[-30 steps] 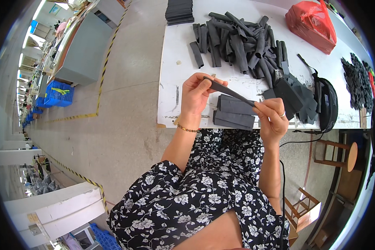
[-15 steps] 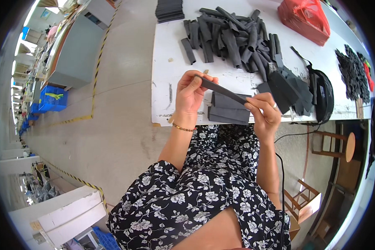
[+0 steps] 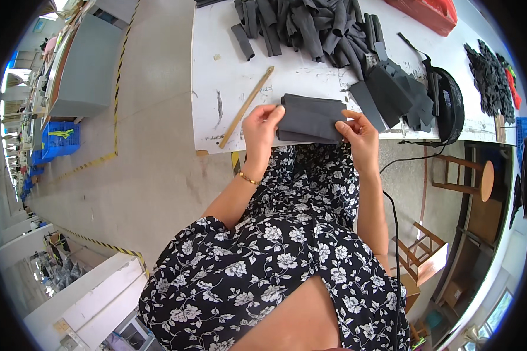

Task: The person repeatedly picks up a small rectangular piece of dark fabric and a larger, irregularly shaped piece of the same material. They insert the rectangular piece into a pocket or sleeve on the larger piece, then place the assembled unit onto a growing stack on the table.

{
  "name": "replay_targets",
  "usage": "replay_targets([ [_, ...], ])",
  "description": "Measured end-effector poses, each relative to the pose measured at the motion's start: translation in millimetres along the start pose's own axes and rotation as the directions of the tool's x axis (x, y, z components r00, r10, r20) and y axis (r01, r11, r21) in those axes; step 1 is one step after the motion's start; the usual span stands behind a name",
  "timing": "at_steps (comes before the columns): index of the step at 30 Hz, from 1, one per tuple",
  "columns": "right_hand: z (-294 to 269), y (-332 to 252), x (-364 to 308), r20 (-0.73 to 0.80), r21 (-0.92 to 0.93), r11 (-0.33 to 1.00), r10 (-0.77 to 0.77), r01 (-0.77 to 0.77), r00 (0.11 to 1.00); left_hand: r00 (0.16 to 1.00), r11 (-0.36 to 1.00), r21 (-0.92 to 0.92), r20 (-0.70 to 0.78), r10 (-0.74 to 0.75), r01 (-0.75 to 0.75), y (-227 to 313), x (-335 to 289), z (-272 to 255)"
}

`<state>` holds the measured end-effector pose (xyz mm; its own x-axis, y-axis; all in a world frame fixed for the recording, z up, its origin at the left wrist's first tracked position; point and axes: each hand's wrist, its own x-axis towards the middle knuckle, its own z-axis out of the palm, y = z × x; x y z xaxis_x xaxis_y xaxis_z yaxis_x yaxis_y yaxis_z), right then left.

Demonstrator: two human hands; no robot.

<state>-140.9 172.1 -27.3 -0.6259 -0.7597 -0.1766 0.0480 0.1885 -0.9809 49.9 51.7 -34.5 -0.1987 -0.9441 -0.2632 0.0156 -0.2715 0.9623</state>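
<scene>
A dark grey fabric piece [image 3: 312, 120] is spread nearly flat between my two hands, close to the front edge of the white table [image 3: 208, 76]. My left hand [image 3: 259, 128] pinches its left end between thumb and fingers. At the other end, my right hand [image 3: 363, 140] grips it with thumb and forefinger. Similar pieces lie stacked beneath, mostly covered by the one I hold. Left of them, a thin wooden stick [image 3: 247, 107] lies slanted on the tabletop.
Many rolled dark fabric pieces [image 3: 310, 29] are heaped at the back. Flat dark pieces [image 3: 392, 90] overlap to the right, beside a black bag [image 3: 452, 111]. A red plastic bag [image 3: 430, 16] and dark scraps [image 3: 487, 76] sit farther off. A cable [image 3: 394, 205] hangs on my right.
The held piece went from a narrow, tilted strip in the air to lying broad and low over the stack. Both hands came down with it. The wooden stick now shows fully, and the view has shifted.
</scene>
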Motion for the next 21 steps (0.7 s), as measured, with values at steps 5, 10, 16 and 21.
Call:
replay_targets([
  [5,8.9,33.1,1.4,-0.109,-0.385,0.92,-0.127,0.076,0.986,0.911,0.8,0.462,0.046,0.41,-0.383,-46.7,-2.6,-6.2],
  [10,0.8,31.9,10.3,-0.147,-0.623,0.768,-0.298,0.146,0.943,0.83,0.759,0.443,-0.056,0.555,-0.478,-39.2,30.8,-12.5],
  [16,-30.2,39.5,67.3,-0.021,-0.981,0.173,-0.546,0.088,0.838,0.836,0.863,0.356,-0.29,0.467,-0.358,20.2,180.3,-26.1],
  [21,-25.3,60.0,76.8,0.214,-0.976,-0.045,-0.366,0.213,0.906,0.879,0.698,0.713,-0.292,0.376,-0.062,4.4,264.4,-5.1],
])
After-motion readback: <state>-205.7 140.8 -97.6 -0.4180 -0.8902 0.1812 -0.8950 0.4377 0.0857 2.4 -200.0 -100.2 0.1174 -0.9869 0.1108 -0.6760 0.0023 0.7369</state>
